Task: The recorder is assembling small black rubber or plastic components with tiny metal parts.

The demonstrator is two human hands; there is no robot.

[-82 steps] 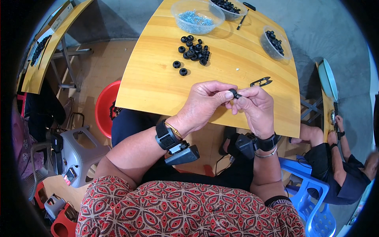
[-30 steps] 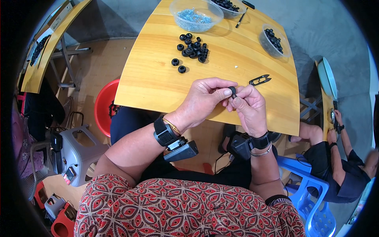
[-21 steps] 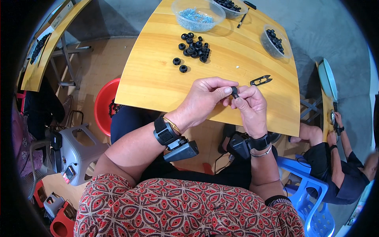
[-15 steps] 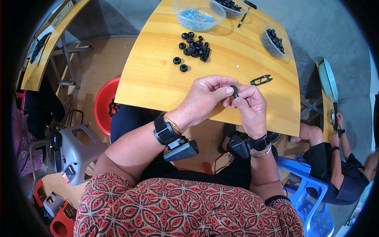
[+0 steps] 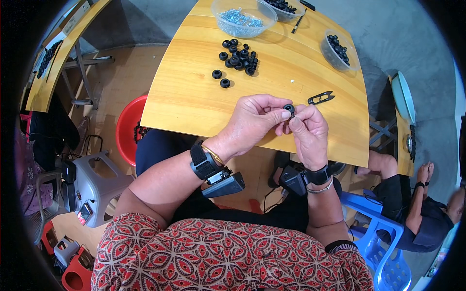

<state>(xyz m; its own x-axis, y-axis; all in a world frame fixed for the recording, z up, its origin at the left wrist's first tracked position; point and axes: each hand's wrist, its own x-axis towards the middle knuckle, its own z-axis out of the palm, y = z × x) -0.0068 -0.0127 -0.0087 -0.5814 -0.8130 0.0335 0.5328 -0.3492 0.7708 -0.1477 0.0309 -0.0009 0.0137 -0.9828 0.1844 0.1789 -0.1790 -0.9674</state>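
Observation:
My left hand [image 5: 253, 120] pinches a round black piece with a hole in it [image 5: 290, 107] between thumb and forefinger, just above the table's near edge. The fingers of my right hand [image 5: 309, 130] are closed against the lower side of the same piece; whether they also hold a smaller part there is hidden. Beyond my hands lies a loose heap of black ring-shaped pieces [image 5: 236, 61], with short black cylinders at its right side. Black thread snips [image 5: 321, 98] rest on the table to the right of my right hand.
On the wooden table [image 5: 194, 102] stand a clear bowl of blue beads [image 5: 241, 33], a second bowl of black pieces [image 5: 283, 7] and a tub of black pieces [image 5: 339, 51]. A red basin [image 5: 127, 127] is at lower left. A person [image 5: 420, 208] sits at right by a blue chair [image 5: 376, 228].
The black piece has been turned between my fingers, so its hole now faces up toward me. At right, the other person's hands have drawn back from their table and come together.

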